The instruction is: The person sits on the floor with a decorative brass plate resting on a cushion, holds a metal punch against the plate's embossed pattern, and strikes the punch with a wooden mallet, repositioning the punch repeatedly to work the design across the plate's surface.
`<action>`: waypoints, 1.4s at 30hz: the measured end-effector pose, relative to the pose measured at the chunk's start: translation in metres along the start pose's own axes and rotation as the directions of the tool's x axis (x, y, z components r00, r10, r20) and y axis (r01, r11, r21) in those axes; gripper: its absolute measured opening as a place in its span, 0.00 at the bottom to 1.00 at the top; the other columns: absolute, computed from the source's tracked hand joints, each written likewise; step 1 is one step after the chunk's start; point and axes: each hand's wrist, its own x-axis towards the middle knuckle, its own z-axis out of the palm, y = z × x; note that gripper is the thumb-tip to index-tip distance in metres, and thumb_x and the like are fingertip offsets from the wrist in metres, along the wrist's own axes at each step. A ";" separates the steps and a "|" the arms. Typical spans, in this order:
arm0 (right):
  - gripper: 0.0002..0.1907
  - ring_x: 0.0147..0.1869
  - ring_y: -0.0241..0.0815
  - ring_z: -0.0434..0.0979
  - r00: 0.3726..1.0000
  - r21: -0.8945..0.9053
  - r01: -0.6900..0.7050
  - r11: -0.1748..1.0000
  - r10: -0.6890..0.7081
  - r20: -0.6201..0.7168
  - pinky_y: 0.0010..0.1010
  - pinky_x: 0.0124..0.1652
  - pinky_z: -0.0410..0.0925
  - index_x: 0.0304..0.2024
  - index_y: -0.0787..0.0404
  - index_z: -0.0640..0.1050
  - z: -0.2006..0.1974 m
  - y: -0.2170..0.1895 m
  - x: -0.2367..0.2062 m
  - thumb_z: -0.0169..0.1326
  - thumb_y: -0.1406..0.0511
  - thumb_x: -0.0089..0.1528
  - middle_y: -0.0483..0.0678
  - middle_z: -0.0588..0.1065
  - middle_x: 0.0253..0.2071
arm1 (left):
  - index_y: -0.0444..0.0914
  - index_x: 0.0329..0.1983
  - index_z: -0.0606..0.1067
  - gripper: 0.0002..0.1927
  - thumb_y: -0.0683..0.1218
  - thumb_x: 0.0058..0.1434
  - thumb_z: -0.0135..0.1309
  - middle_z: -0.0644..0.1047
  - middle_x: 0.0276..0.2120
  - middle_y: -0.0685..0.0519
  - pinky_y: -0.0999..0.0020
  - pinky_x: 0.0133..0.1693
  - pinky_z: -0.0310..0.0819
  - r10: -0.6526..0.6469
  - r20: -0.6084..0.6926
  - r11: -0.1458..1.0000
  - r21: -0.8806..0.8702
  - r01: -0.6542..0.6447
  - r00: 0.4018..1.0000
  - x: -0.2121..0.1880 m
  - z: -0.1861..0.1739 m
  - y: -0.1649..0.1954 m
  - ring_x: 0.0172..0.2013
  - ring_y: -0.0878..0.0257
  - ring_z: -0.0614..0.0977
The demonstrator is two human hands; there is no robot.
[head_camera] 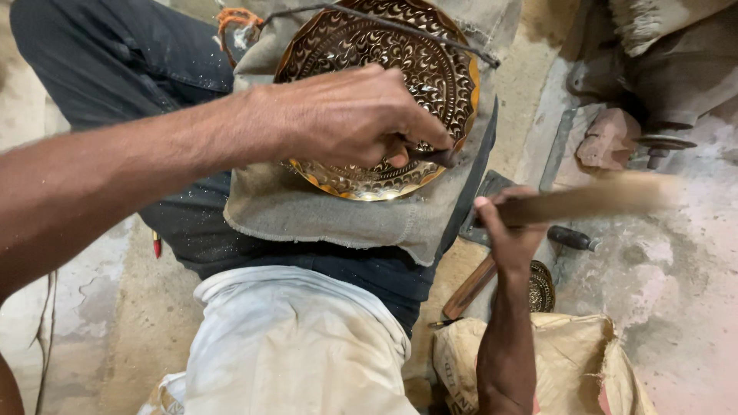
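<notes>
Cloth-backed, ornately chased round brass plate point(430, 69)

I see a glossy, embossed brass plate point(430, 69) on coarse matt cloth point(323, 211); right of the plate, a blurred, probably wooden mallet point(592, 201).

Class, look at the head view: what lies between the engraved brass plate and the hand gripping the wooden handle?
In the head view, grey cloth under the brass plate fills most of the stretch to the right hand, then a dark flat metal piece.
</notes>
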 end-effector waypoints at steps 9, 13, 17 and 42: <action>0.14 0.29 0.37 0.75 0.973 -0.662 0.163 0.732 -0.010 0.229 0.31 0.32 0.68 0.44 0.62 0.78 -0.011 0.000 -0.004 0.70 0.70 0.60 0.46 0.76 0.29 | 0.45 0.57 0.81 0.23 0.36 0.59 0.60 0.85 0.36 0.48 0.57 0.31 0.79 -0.064 -0.018 0.998 0.017 0.064 0.998 -0.008 0.002 0.005 0.30 0.57 0.86; 0.23 0.35 0.35 0.73 0.988 -0.364 -0.115 0.924 0.144 0.054 0.26 0.35 0.69 0.50 0.65 0.72 -0.006 -0.021 -0.014 0.71 0.69 0.59 0.45 0.73 0.34 | 0.37 0.58 0.76 0.17 0.32 0.68 0.57 0.85 0.44 0.48 0.68 0.45 0.90 -0.069 -0.473 0.977 -0.211 -0.037 0.879 -0.038 0.005 0.014 0.43 0.62 0.90; 0.30 0.38 0.33 0.76 0.991 0.038 -0.133 0.990 0.133 0.009 0.23 0.35 0.71 0.60 0.62 0.68 0.001 -0.036 -0.015 0.68 0.67 0.60 0.43 0.76 0.39 | 0.41 0.57 0.76 0.17 0.37 0.67 0.60 0.85 0.37 0.49 0.72 0.32 0.85 -0.371 -0.491 0.928 -0.225 0.297 0.788 -0.063 0.028 0.017 0.33 0.64 0.88; 0.25 0.21 0.27 0.68 0.832 -0.194 0.260 0.946 -0.118 0.542 0.24 0.24 0.66 0.66 0.61 0.73 0.026 -0.094 0.038 0.56 0.60 0.68 0.44 0.78 0.31 | 0.34 0.57 0.75 0.16 0.35 0.66 0.59 0.84 0.43 0.45 0.71 0.38 0.85 -0.301 -0.569 0.938 -0.034 0.344 0.765 -0.068 0.043 0.019 0.40 0.61 0.88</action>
